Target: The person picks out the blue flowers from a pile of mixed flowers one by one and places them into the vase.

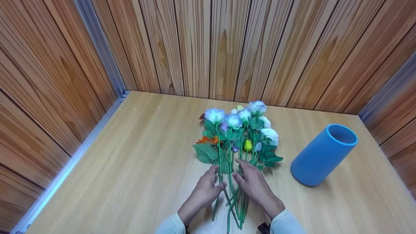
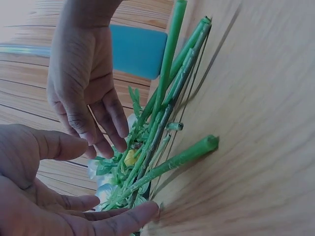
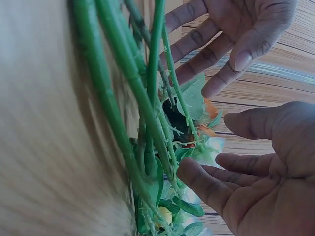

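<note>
A bunch of artificial flowers [image 1: 234, 121] lies on the table, blooms toward the back wall and green stems [image 1: 231, 195] toward the person. The blooms are pale blue and white, with some orange ones and a yellow-green bud [image 1: 248, 145] among dark leaves. My left hand [image 1: 205, 188] is at the left side of the stems, fingers relaxed and apart. On the other side, my right hand [image 1: 253, 182] has its fingers extended beside the stems. Both wrist views show the palms facing the stems [image 2: 167, 98], with loose fingers and nothing gripped.
A blue cylindrical vase [image 1: 320, 159] stands on the right of the table, its round mouth facing up. Wood-panelled walls [image 1: 195, 48] enclose the back and sides. A metal strip [image 1: 65, 175] runs along the table's left edge.
</note>
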The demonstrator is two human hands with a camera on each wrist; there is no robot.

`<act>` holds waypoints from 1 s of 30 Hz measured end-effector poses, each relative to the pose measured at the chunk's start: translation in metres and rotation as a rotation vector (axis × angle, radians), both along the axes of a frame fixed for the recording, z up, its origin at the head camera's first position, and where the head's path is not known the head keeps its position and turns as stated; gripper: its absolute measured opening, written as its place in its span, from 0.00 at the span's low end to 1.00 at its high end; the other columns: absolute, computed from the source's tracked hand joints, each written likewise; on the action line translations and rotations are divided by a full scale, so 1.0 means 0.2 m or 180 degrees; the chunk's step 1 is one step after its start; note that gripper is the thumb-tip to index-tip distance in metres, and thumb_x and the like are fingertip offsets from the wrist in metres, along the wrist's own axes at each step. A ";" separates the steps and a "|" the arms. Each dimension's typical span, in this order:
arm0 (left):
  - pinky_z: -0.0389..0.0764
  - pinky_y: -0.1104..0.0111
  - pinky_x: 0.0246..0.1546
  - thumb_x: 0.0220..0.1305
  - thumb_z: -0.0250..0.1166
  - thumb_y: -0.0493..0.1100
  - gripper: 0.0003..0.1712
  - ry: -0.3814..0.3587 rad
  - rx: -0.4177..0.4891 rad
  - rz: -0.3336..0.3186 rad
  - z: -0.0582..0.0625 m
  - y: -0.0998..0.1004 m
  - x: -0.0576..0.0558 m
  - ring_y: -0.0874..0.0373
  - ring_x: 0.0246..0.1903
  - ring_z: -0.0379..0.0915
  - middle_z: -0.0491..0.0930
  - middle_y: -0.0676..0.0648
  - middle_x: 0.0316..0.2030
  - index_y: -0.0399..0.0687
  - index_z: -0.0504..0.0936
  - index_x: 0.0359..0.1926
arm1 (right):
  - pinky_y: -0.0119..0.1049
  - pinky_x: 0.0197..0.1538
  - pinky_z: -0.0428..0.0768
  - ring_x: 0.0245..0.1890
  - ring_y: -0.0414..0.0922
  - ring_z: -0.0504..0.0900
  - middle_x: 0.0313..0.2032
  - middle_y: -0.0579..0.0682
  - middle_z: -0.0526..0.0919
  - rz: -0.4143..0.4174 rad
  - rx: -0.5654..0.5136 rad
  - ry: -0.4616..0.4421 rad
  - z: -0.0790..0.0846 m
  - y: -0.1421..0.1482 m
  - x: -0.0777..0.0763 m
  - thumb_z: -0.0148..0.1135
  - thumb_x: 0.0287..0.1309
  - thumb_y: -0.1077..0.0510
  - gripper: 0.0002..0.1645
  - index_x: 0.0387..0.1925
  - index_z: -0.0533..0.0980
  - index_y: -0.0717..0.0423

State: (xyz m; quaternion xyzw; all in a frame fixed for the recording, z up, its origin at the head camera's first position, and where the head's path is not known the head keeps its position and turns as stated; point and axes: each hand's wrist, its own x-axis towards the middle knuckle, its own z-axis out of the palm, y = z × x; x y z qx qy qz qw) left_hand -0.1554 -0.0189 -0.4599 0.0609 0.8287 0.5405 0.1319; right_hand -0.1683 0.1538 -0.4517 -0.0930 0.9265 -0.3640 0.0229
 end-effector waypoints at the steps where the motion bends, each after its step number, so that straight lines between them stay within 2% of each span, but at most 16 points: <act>1: 0.65 0.52 0.53 0.60 0.58 0.43 0.34 0.0004 0.0022 -0.0010 0.00 0.00 0.00 0.44 0.59 0.59 0.59 0.42 0.63 0.44 0.55 0.65 | 0.45 0.50 0.72 0.53 0.50 0.73 0.56 0.57 0.70 0.0016 -0.0050 -0.0027 0.00 0.00 0.00 0.56 0.58 0.55 0.30 0.62 0.61 0.55; 5: 0.66 0.52 0.52 0.61 0.57 0.43 0.34 -0.0036 0.0103 -0.0043 0.00 0.00 -0.02 0.43 0.58 0.60 0.59 0.41 0.63 0.43 0.55 0.65 | 0.44 0.47 0.75 0.49 0.51 0.76 0.56 0.58 0.69 0.0070 -0.0209 -0.0100 0.01 -0.01 -0.01 0.54 0.60 0.57 0.29 0.62 0.61 0.57; 11: 0.67 0.52 0.51 0.61 0.57 0.45 0.34 -0.0144 0.0213 -0.0028 0.00 0.00 -0.03 0.44 0.57 0.62 0.61 0.39 0.61 0.42 0.56 0.65 | 0.43 0.45 0.76 0.48 0.51 0.77 0.56 0.59 0.70 0.0092 -0.0251 -0.0026 0.01 -0.03 -0.03 0.54 0.60 0.58 0.28 0.61 0.62 0.58; 16: 0.68 0.52 0.50 0.61 0.56 0.40 0.31 -0.0115 0.0371 0.0043 0.01 0.00 -0.05 0.44 0.54 0.66 0.66 0.34 0.56 0.38 0.57 0.63 | 0.43 0.43 0.77 0.47 0.52 0.77 0.55 0.59 0.70 0.0126 -0.0262 0.0105 0.01 -0.04 -0.03 0.53 0.60 0.59 0.27 0.60 0.63 0.60; 19: 0.69 0.52 0.49 0.60 0.57 0.38 0.30 -0.0083 0.0303 0.0091 0.00 0.01 -0.06 0.46 0.51 0.68 0.72 0.35 0.49 0.37 0.58 0.62 | 0.43 0.43 0.77 0.46 0.52 0.77 0.55 0.59 0.70 0.0134 -0.0289 0.0098 0.01 -0.04 -0.03 0.53 0.60 0.59 0.27 0.60 0.62 0.60; 23: 0.74 0.60 0.35 0.57 0.59 0.35 0.31 -0.0055 0.0128 0.0138 -0.01 0.02 -0.07 0.55 0.34 0.73 0.76 0.44 0.35 0.37 0.60 0.61 | 0.43 0.43 0.76 0.47 0.51 0.77 0.56 0.59 0.69 0.0139 -0.0307 0.0073 0.00 -0.03 -0.03 0.53 0.60 0.59 0.27 0.61 0.61 0.60; 26: 0.71 0.67 0.23 0.55 0.60 0.33 0.31 -0.0071 0.0062 0.0182 -0.02 0.03 -0.08 0.58 0.24 0.69 0.73 0.48 0.27 0.37 0.61 0.60 | 0.43 0.44 0.76 0.47 0.51 0.77 0.56 0.59 0.69 0.0137 -0.0309 0.0063 -0.01 -0.03 -0.04 0.52 0.61 0.58 0.28 0.61 0.61 0.60; 30: 0.66 0.70 0.16 0.52 0.60 0.30 0.32 -0.0066 -0.0053 0.0214 -0.03 0.04 -0.08 0.60 0.17 0.65 0.71 0.50 0.21 0.35 0.62 0.59 | 0.43 0.44 0.76 0.47 0.51 0.77 0.56 0.60 0.69 0.0132 -0.0306 0.0053 -0.01 -0.03 -0.03 0.53 0.61 0.58 0.28 0.61 0.61 0.60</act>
